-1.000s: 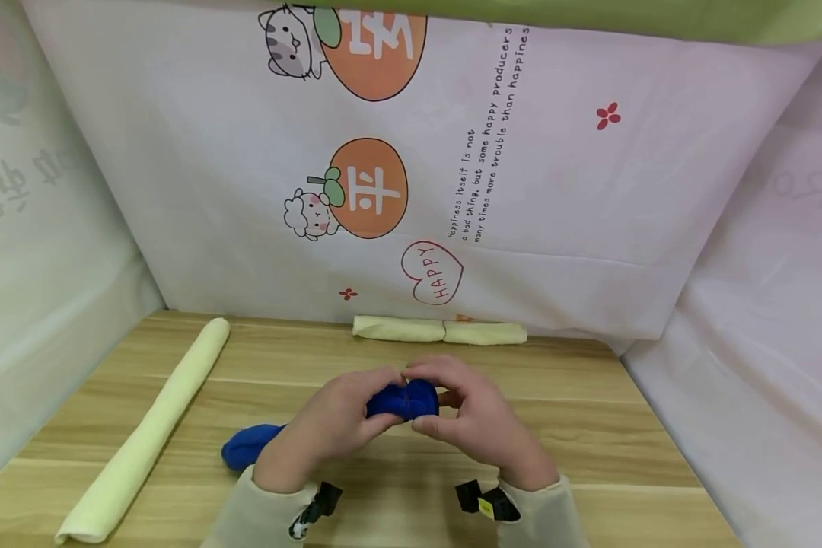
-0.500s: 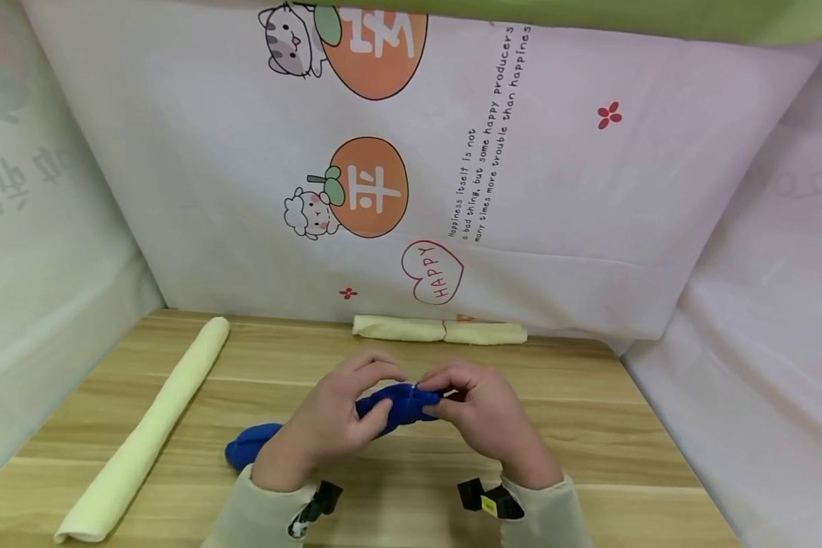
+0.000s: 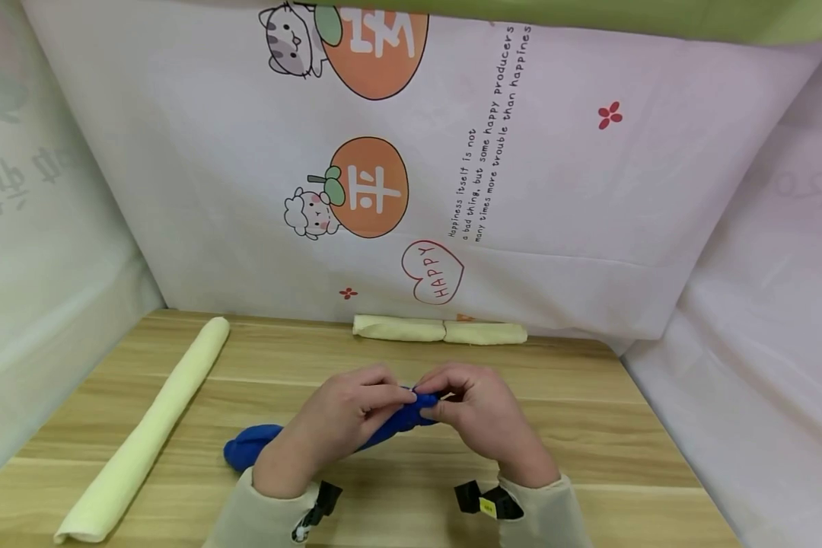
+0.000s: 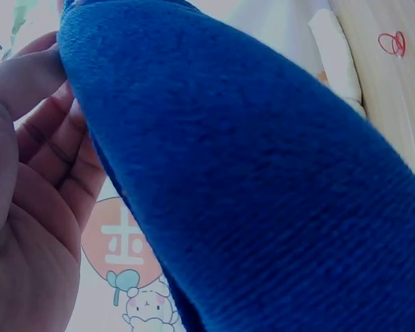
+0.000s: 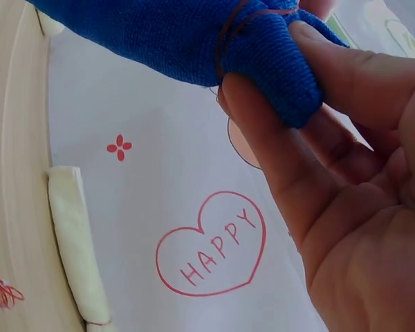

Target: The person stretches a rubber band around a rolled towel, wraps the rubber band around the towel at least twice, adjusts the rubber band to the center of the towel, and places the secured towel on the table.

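A rolled blue towel [image 3: 393, 428] slants up off the table between the hands. Its puffed end lies left of the left wrist, and the left hand hides the stretch between. Reddish-brown rubber band loops [image 5: 229, 34] circle it near the raised end. My right hand [image 3: 482, 415] pinches the folded tip beyond the band between thumb and fingers. With thumb and fingertips together, my left hand [image 3: 342, 415] pinches the towel close to the band. In the left wrist view the towel covers much of the picture, and the left fingertips [image 4: 52, 62] are at its upper edge.
A long cream rolled cloth [image 3: 151, 426] lies on the left of the wooden table [image 3: 630, 457]. Another cream roll [image 3: 400, 329], banded in its middle, lies against the printed back curtain [image 3: 555, 190]. Thin red loops [image 5: 7, 294] are on the wood in both wrist views.
My right hand has shifted from around the towel's end to a pinch on its tip. My left fingers spread off the towel, then came together near the band. The puffed end barely moved.
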